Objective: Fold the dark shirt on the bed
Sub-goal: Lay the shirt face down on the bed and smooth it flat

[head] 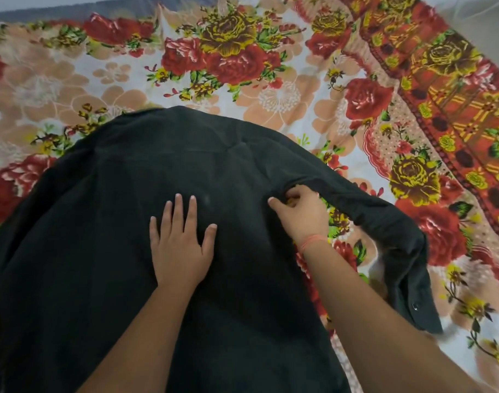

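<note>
Left hand (181,245) flat, palm down, fingers spread. Right hand (302,215) just right, fingers curled, pinching dark shirt (123,199).

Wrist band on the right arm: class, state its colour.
Pinkish-orange wrist band, best seen in the head view.

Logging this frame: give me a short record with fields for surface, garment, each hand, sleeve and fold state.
surface: floral bedsheet with red and yellow roses
garment: dark cloth shirt, spread over the bedsheet
left hand: flat, fingers spread, pressing the shirt's middle
right hand: fingers curled, gripping the shirt's edge near the sleeve's base
sleeve: trails right, loose and rumpled, small button at the cuff
wrist: thin orange thread band on the right wrist
fold state: no finished fold visible
</note>
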